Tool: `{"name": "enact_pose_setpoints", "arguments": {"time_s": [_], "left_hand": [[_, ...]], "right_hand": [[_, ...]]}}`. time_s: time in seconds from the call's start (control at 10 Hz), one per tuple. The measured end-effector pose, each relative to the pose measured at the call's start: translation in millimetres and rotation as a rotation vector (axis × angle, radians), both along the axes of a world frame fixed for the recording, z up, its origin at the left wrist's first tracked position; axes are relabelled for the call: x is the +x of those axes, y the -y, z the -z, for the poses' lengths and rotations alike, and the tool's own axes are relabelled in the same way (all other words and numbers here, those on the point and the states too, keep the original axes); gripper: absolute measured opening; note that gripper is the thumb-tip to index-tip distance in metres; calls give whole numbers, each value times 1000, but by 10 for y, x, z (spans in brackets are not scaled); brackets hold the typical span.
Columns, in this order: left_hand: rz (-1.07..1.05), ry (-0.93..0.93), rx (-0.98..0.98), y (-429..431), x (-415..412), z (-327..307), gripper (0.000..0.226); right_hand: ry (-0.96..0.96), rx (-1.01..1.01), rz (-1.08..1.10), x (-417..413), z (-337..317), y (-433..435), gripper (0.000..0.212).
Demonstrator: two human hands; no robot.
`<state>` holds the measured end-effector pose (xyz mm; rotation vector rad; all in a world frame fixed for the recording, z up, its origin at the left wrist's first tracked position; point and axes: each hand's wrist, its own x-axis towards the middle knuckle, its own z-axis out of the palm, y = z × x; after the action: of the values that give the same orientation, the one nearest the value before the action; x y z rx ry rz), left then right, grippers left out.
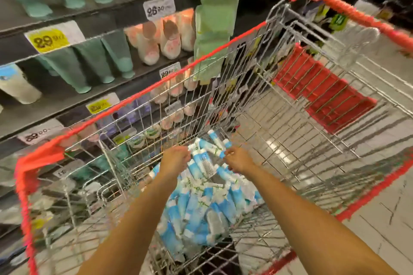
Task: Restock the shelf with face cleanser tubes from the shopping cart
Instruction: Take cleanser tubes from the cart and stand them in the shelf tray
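**Both hands down in the cart**

Head view: The blue and white face cleanser tubes [201, 205] are piled on the floor of the shopping cart [156, 86], close to its near end. The left hand [175, 158] is curled round the top tubes of the pile. The right hand [238, 159] is closed on a tube end just beside it. The picture is blurred, so single fingers cannot be made out. The shelf [55, 107] is seen along the cart's left side, filled with green tubes [89, 65] and marked with a yellow price tag [48, 40]. A red seat flap [324, 98] is seen at the cart's far end.

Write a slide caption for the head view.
Left hand and right hand grip cleanser tubes piled in the shopping cart.
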<state>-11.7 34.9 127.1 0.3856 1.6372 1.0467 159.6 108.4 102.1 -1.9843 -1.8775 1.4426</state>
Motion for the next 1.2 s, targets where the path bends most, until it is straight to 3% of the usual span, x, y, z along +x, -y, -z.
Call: {"name": "enact_pose_setpoints", "arguments": {"time_s": [0.1, 0.2, 0.3, 0.4, 0.6, 0.7, 0.8, 0.9, 1.0, 1.1, 1.2], "left_hand": [[-47, -45, -143, -87, 68, 652, 27], [-76, -77, -285, 46, 153, 1224, 20], [35, -82, -465, 222, 289, 1728, 15], [139, -119, -610, 380, 392, 2139, 35], [591, -351, -664, 649, 672, 2796, 58], [756, -542, -636, 794, 800, 3063, 56], [877, -684, -622, 853, 826, 3134, 70], [789, -617, -596, 847, 828, 3090, 69], [598, -434, -574, 800, 806, 2968, 63], [414, -276, -558, 634, 702, 2625, 61], [55, -135, -432, 358, 609, 2171, 52]], "right_hand": [[272, -116, -271, 207, 641, -185, 23], [373, -234, -377, 428, 1233, -226, 6], [390, -297, -417, 540, 1621, -206, 13], [413, -341, -454, 605, 1935, -128, 33], [409, -446, -427, 654, 2552, 88, 52], [417, -447, -494, 625, 2762, 254, 44], [423, -380, -476, 644, 2779, 299, 39], [350, -370, -378, 714, 2697, 234, 46], [233, -397, -137, 753, 2556, 100, 48], [8, -534, 165, 712, 2238, -194, 22], [-351, -699, 395, 580, 1796, -456, 5]]}}
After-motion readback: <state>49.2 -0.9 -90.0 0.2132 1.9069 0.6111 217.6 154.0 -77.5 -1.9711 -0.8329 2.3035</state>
